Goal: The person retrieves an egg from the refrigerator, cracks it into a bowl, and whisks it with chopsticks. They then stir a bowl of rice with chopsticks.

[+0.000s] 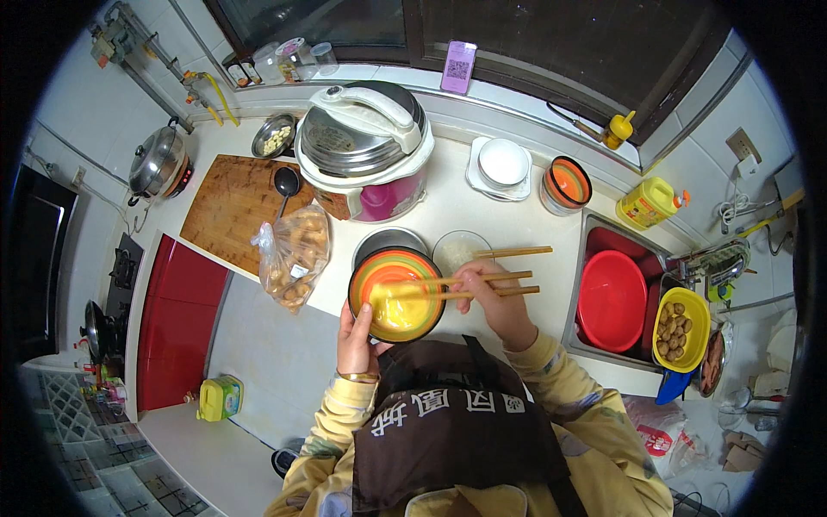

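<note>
My left hand (360, 339) grips a striped orange and green bowl (429, 269) by its near left side, tilting it over the counter's front edge. Inside lies a glossy yellow liquid (395, 313) that looks like beaten egg. Wooden chopsticks (501, 291) are held in my right hand (496, 304), and their tips reach into the liquid. Just behind the bowl stands a round metal dish (387, 238), partly covered by it. A clear glass bowl (460, 240) with pale contents sits beyond my right hand, with more chopsticks (522, 251) at its right side.
Left of the bowl are a bag of brown food pieces (300, 258), a wooden cutting board (226, 207) and a black ladle (287, 182). An electric pressure cooker (387, 194) stands behind. On the right, a sink (574, 323) holds a red basin (612, 300) beside a yellow basket (696, 316).
</note>
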Available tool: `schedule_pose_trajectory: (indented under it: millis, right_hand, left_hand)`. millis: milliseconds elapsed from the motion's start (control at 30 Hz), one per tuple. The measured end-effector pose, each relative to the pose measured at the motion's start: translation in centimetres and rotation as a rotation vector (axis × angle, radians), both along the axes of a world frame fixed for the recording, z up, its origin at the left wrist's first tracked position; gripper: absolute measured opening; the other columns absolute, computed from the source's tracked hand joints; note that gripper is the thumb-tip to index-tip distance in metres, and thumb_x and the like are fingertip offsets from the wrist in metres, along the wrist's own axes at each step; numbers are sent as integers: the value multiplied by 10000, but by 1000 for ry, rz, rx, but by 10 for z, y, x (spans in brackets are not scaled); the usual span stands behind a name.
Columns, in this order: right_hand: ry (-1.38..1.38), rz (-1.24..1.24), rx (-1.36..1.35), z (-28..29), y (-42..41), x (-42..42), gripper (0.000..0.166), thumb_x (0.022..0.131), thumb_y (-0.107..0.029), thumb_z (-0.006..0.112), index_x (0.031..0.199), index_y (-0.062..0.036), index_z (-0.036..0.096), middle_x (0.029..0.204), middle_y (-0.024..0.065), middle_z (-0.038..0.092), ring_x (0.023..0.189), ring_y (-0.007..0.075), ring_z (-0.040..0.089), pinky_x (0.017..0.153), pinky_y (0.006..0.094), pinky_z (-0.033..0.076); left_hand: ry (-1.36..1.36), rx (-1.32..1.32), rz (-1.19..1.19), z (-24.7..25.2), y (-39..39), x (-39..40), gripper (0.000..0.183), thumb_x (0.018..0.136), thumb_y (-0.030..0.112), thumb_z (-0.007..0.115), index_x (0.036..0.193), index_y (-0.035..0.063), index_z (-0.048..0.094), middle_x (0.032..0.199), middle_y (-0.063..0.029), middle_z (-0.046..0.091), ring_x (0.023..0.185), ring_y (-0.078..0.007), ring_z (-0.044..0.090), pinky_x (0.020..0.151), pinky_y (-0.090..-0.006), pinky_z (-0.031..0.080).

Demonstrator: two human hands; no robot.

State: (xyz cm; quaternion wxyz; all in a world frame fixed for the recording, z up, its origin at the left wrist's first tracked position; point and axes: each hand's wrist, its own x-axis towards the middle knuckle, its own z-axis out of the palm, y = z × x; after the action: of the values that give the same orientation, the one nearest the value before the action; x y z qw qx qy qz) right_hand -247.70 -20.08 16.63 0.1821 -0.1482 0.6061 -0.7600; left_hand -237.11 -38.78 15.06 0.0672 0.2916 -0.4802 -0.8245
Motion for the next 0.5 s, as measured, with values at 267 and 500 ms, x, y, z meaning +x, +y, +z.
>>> schedule_pose_trajectory:
  millis: [267,500]
  right_hand:
    - [-68,144,118,17,15,-16,171,876,-151,530,818,2,582,675,56,585,511,83,517,459,217,431]
    - [74,-5,129,13,7,-17,183,899,-139,488,826,9,568,671,63,578,514,92,528,473,222,442]
  left_hand:
    - [-8,40,-45,4,-6,2,427,907,316,473,1267,107,381,1149,-75,529,893,-172,621,506,-233,564]
    - [8,140,-110,2,-4,-1,472,907,341,466,1291,90,352,1205,-109,494,989,-233,595,578,-300,592]
